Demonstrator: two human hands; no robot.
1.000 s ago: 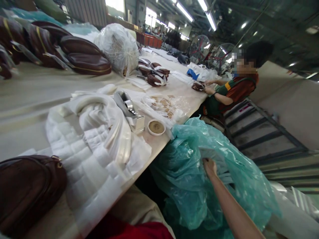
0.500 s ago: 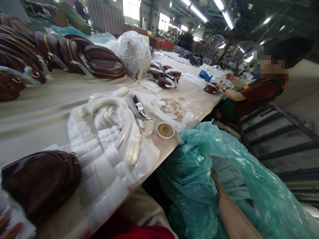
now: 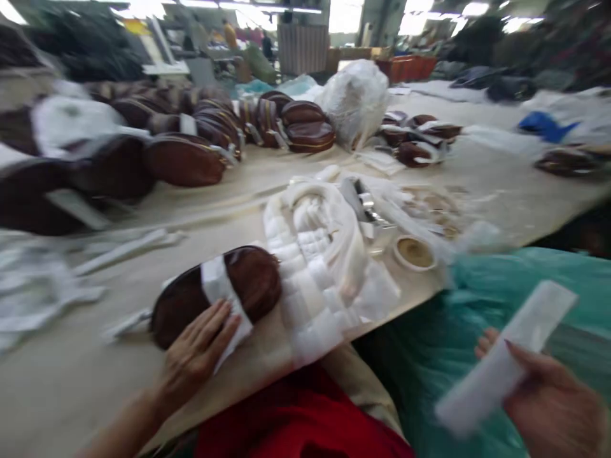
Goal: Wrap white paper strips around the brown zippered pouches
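A dark brown leather bag (image 3: 260, 280) lies on the table at the lower left centre, with a white strip (image 3: 217, 280) across its middle. My left hand (image 3: 198, 346) lies on that strip with its fingers stretched out, pressing it against the bag. At the lower right my right hand (image 3: 548, 388) holds a flat white foam strip (image 3: 544, 318) between thumb and fingers, above the green plastic bag (image 3: 482, 273). Motion blurs this hand somewhat. Overlapping white foam pieces (image 3: 305, 286) are spread just right of the brown bag.
Many brown bags (image 3: 186, 159) line the back left. A tape dispenser (image 3: 367, 203) and a round tub (image 3: 414, 253) stand right of the foam pieces. Behind them sits a plastic-wrapped bundle (image 3: 356, 98). White wrapping (image 3: 38, 286) lies at the left.
The view has turned left. My right hand has come out of the green plastic bag with a white strip. My left hand, mostly out of view before, now rests on the brown bag's strip.
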